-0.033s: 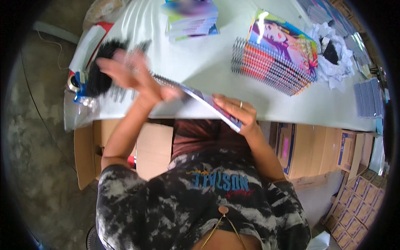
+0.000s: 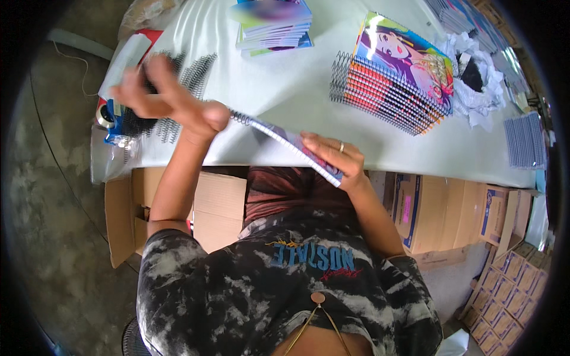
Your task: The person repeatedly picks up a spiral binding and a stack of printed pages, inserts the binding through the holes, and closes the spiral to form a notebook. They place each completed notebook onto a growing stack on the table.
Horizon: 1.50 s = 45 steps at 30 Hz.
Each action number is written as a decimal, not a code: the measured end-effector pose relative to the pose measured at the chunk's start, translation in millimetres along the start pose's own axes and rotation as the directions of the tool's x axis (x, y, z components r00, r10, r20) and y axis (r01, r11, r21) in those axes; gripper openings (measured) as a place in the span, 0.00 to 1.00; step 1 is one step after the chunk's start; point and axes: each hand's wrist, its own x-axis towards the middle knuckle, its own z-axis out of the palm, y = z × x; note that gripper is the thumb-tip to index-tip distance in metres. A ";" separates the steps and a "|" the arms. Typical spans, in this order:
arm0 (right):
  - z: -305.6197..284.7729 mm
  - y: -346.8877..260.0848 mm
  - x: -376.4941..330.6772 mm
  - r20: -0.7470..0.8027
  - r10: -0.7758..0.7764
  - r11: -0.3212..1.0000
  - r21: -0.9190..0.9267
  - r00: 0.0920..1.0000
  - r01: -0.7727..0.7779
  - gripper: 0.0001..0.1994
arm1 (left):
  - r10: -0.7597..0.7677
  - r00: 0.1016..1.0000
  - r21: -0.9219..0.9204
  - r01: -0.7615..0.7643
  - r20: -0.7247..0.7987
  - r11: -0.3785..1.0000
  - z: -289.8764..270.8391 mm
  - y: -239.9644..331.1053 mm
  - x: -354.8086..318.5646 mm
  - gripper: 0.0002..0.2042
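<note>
My right hand grips a thin notebook by its right end, thumb and fingers closed round it, tilted above the near table edge. A black spiral coil sticks out of the notebook's left end. At the coil's outer end is my left hand, its blurred fingers spread apart and the base of its thumb against or very near the coil; exact contact is unclear. Beneath and beyond that hand lie many loose black coils. To the right stands a stack of coil-bound notebooks with colourful illustrated covers.
A pile of booklets sits at the far middle of the white table. Crumpled white plastic and a grey-blue stack are at the right. A tape roll lies left. Cardboard boxes stand below the edge.
My left hand has shifted slightly left, and its fingers have swung up and left. More of the coil shows between it and the notebook. My right hand stays nearly still.
</note>
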 end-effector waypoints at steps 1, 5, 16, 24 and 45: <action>6.4 -2.8 -4.5 0.013 -0.026 1.000 0.009 1.000 0.026 0.16 | -0.090 0.994 -0.030 0.088 -0.064 0.996 5.0 -4.0 6.8 0.52; 4.9 -5.1 -7.1 -0.064 0.028 0.999 -0.016 0.998 -0.029 0.16 | 0.113 0.942 -0.282 -0.020 0.315 0.959 -0.1 63.0 -105.4 0.50; 5.6 -5.5 -8.6 -0.034 0.025 1.000 -0.005 0.999 -0.025 0.16 | 0.196 0.961 -0.149 -0.168 0.197 0.974 -3.7 54.0 -76.6 0.46; 5.5 -2.6 -3.1 -0.054 0.025 0.999 -0.019 0.998 -0.026 0.15 | 0.387 0.848 -0.405 -0.231 0.361 0.885 -1.9 76.8 -90.4 0.44; 15.4 -2.9 0.4 -0.063 0.069 0.995 -0.074 0.996 -0.074 0.20 | 0.348 0.933 -0.128 -0.336 0.095 0.933 19.2 82.7 -27.6 0.42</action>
